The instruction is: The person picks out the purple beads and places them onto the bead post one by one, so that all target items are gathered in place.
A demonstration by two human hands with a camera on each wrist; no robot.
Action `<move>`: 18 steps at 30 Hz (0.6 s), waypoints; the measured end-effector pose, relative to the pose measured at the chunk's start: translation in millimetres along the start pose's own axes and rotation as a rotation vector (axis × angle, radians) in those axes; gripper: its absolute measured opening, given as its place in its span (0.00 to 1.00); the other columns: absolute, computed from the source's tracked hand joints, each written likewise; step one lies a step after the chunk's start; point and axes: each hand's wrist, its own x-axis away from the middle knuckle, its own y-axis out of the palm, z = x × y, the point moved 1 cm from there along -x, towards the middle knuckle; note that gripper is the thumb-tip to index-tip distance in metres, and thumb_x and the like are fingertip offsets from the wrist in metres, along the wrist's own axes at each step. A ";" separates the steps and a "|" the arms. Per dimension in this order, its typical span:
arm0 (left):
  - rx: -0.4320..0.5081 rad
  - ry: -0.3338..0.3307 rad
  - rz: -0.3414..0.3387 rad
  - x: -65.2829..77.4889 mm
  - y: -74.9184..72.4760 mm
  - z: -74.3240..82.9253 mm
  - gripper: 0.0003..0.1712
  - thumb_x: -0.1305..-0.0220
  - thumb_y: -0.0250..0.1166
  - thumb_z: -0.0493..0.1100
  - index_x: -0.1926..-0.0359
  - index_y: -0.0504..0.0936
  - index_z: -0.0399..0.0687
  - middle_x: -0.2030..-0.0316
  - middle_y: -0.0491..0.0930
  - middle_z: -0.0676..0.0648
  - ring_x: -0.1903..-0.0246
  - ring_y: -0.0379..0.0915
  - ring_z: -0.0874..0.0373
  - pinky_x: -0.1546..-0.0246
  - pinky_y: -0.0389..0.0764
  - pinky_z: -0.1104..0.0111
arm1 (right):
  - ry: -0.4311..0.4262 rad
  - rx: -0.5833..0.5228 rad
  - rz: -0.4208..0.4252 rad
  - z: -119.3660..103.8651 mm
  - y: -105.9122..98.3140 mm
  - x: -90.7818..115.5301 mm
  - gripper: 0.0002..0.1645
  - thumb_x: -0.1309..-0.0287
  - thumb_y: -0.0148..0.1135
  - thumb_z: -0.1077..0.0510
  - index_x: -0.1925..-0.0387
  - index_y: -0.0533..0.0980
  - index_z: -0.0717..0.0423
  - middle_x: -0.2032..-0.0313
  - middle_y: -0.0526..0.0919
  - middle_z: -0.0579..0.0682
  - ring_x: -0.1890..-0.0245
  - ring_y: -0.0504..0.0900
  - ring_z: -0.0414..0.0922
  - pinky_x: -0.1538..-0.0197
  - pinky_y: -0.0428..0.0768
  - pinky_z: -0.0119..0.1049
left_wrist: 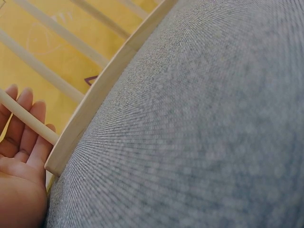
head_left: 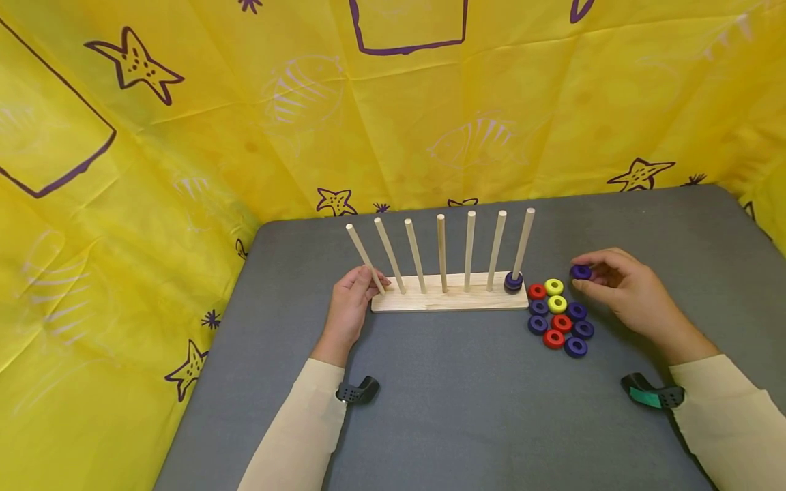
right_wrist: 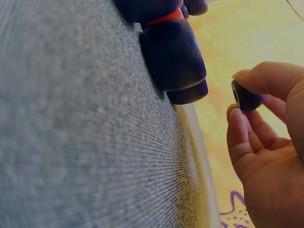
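A pale wooden board with a row of upright pegs lies across the table. At its left end is my left hand, the fingers reaching behind the leftmost peg. In the left wrist view those fingers look relaxed, close against the board's end. My right hand pinches a purple ring between thumb and fingertips, raised above the table in the right wrist view. Purple rings sit at the bottom of the rightmost peg. Beside the board's right end lie loose purple, red and yellow rings.
The grey table ends at the back against a yellow cloth printed with stars and fish. A black band is at the left wrist, and another black band with a green patch is at the right.
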 end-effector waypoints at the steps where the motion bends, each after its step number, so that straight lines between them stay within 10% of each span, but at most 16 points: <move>1: -0.003 -0.001 0.001 0.1 -0.1 0.1 0.28 0.11 0.54 0.45 0.52 0.78 0.16 0.59 0.84 0.41 0.52 0.83 0.44 0.46 0.83 0.60 | -0.002 -0.004 0.003 -1.3 0.1 -0.2 0.18 0.34 0.76 0.69 0.44 0.83 0.61 0.52 0.79 0.53 0.59 0.75 0.39 0.58 0.74 0.18; 18: -0.022 0.002 -0.003 -0.1 -1.3 -1.4 0.28 0.12 0.55 0.48 0.52 0.79 0.19 0.59 0.85 0.42 0.52 0.83 0.45 0.45 0.83 0.60 | -0.118 -0.041 0.068 -32.4 6.3 -2.6 0.19 0.39 0.75 0.76 0.47 0.84 0.65 0.52 0.78 0.51 0.60 0.77 0.37 0.55 0.75 0.16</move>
